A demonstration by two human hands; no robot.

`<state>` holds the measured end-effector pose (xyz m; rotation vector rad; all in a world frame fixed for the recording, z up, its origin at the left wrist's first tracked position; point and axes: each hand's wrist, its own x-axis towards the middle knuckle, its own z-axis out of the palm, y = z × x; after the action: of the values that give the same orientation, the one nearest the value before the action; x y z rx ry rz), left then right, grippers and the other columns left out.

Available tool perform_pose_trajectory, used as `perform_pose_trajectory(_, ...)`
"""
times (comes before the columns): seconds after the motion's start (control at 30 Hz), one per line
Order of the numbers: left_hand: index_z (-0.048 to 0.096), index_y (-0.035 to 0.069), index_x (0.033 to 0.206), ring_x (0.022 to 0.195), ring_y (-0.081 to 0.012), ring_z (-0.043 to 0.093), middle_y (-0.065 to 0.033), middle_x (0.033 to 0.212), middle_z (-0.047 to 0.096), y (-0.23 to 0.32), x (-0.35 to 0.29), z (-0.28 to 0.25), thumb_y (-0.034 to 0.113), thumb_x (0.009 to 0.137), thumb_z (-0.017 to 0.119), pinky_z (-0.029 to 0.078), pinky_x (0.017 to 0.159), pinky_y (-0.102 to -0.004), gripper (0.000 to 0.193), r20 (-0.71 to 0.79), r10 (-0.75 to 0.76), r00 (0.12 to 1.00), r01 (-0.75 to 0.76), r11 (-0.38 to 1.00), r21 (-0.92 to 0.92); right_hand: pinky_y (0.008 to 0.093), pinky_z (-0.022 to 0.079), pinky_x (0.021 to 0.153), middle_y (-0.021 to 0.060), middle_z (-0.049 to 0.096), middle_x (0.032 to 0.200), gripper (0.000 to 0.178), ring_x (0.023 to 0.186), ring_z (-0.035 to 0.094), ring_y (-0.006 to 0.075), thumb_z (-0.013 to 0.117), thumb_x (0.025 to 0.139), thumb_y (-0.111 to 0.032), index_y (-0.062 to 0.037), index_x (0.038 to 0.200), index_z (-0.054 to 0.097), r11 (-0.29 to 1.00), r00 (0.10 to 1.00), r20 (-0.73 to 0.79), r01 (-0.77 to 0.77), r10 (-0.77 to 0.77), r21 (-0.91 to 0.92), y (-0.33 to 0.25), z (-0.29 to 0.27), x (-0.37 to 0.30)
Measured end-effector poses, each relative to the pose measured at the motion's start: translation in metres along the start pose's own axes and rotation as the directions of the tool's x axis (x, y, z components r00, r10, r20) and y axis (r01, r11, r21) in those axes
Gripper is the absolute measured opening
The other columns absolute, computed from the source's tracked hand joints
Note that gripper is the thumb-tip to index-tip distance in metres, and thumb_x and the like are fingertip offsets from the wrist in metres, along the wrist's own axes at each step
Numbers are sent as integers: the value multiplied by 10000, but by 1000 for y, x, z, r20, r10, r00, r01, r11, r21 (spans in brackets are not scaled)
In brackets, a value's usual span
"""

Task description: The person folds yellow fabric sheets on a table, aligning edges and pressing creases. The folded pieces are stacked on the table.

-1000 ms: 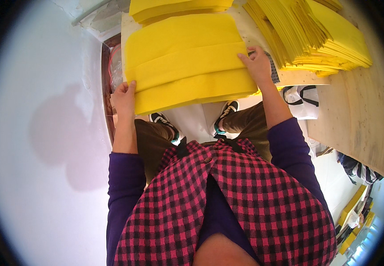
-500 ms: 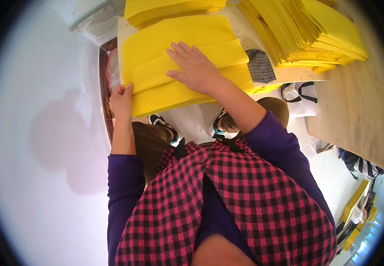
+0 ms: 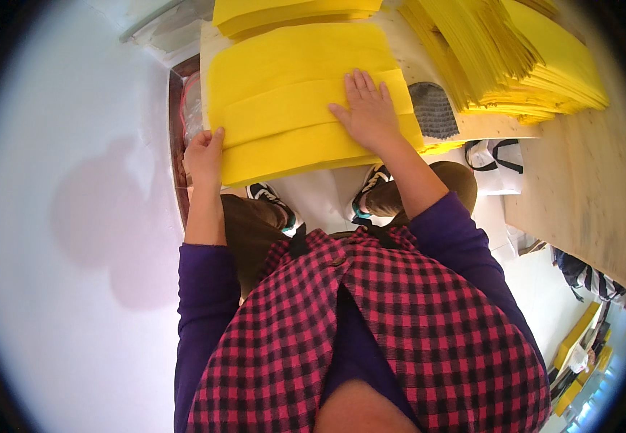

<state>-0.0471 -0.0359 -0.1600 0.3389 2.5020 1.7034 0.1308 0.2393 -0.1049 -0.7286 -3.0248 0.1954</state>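
A yellow fabric-like sheet (image 3: 284, 86) lies in front of me on the wooden table, its near part folded over in a flap with creases running across. My right hand (image 3: 371, 115) rests flat on the right side of the sheet, fingers stretched out. At the sheet's left edge, my left hand (image 3: 205, 154) pinches the near-left edge between thumb and bent fingers. Whether more layers lie beneath the sheet, I cannot tell.
Another yellow pile (image 3: 291, 16) lies just beyond the sheet. Tall stacks of yellow pieces (image 3: 501, 58) stand at the far right. A dark grey textured pad (image 3: 433, 110) sits beside the sheet. A white bag with black handles (image 3: 493, 164) is below the table's right part.
My right hand has slid to the right across the yellow sheet, staying flat. My left hand keeps its pinch on the left edge. The whole view has shifted slightly.
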Motion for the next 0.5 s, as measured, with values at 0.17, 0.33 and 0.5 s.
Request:
perform_pose_trajectory(0.17,633,42,1054,899,-232,599,-108,970,649,32,-7,-6,191,852,632,455,803,-342,252,-183,315,931,-267,932,246,412,56,1164,105,163,1555,749,1444,104,199,305,939,-561,-45,1475,210,1000,999,-43,8,-8,12,-1,0,-1)
perform_pose_trajectory(0.33,493,97,1297,1294,-344,385,-145,1339,484,101,-58,35,203,847,612,245,1076,-502,478,122,669,733,-628,597,499,417,66,1162,111,174,1551,743,1442,114,207,306,943,-556,-41,1472,219,1000,999,-41,14,-15,-15,1,5,-1)
perform_pose_trajectory(0.5,370,90,1410,1389,-327,258,-151,1467,347,129,-93,109,369,928,487,162,1129,-503,569,549,564,617,-776,549,310,422,73,1160,112,176,1551,748,1441,121,209,315,939,-562,-44,1471,224,982,999,-30,31,-37,-187,2,10,3)
